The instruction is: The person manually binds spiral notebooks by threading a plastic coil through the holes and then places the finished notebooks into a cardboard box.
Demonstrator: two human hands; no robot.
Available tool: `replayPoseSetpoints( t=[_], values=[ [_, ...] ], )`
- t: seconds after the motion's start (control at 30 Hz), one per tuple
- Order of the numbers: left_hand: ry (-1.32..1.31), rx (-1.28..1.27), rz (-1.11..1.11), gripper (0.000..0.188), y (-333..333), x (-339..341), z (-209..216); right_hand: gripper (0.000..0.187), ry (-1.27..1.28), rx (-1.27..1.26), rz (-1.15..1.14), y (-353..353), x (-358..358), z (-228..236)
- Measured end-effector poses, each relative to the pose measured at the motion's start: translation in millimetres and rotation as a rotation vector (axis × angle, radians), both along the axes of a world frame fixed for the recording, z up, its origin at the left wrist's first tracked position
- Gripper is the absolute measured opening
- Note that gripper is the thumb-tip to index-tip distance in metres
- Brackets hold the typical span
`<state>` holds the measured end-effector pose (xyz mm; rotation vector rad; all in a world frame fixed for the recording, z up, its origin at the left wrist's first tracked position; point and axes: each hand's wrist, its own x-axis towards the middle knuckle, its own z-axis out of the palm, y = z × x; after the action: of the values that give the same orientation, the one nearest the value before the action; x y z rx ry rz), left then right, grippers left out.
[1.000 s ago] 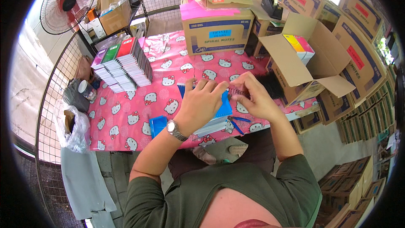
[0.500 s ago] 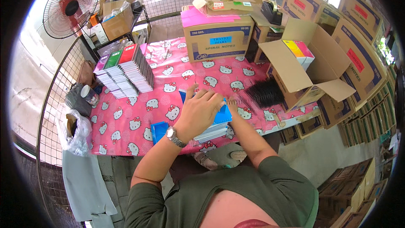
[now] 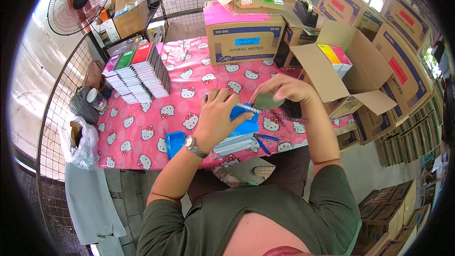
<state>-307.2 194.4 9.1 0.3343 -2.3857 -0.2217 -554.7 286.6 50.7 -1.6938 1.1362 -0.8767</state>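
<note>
My left hand (image 3: 220, 110), with a wristwatch on its wrist, grips a small blue-covered notebook (image 3: 241, 110), thumb along its edge. A thin dark spiral coil (image 3: 268, 114) sticks out from the notebook's right end. My right hand (image 3: 289, 89) is raised above the coil, fingers bent around a flat, rounded grey-green pad (image 3: 268, 101). Underneath, a stack of blue notebooks (image 3: 232, 144) lies near the table's front edge. Blue-handled pliers (image 3: 266, 141) rest beside the stack. Another blue cover (image 3: 176, 143) lies left of my wrist.
Stacked spiral notebooks (image 3: 137, 73) in purple, green and red stand on the left of the pink table cover (image 3: 156, 128). A closed carton (image 3: 244, 42) sits at the back. An open carton (image 3: 346, 66) holding notebooks stands right, near a dark coil pile (image 3: 293, 109).
My right hand has risen from behind the notebook, moving right with the grey-green pad showing in it. The pliers have come into sight. My left hand keeps its grip on the notebook.
</note>
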Motion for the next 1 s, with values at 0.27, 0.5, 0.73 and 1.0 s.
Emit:
replayPoseSetpoints(
  t=[0.27, 0.5, 0.73, 1.0],
  values=[
    [0.028, 0.116, -0.058, 0.038, 1.2, 7.7, 4.8, 0.05, 0.406, -0.052, -0.056, -3.8, 2.7, 1.9],
    [0.131, 0.31, -0.042, 0.031, -25.3, 27.2, -4.8, 0.07, -0.148, -0.011, -0.024, -14.7, 16.9, 0.3],
    [0.085, 0.318, -0.038, 0.029, -27.4, 21.7, 1.7, 0.052, -0.069, 0.009, 0.016, -38.4, -4.9, -12.1],
    [0.041, 0.369, -0.105, 0.03, -27.9, 20.2, -6.2, 0.061, -0.277, -0.011, 0.167, -38.0, 16.7, -6.6]
  ],
)
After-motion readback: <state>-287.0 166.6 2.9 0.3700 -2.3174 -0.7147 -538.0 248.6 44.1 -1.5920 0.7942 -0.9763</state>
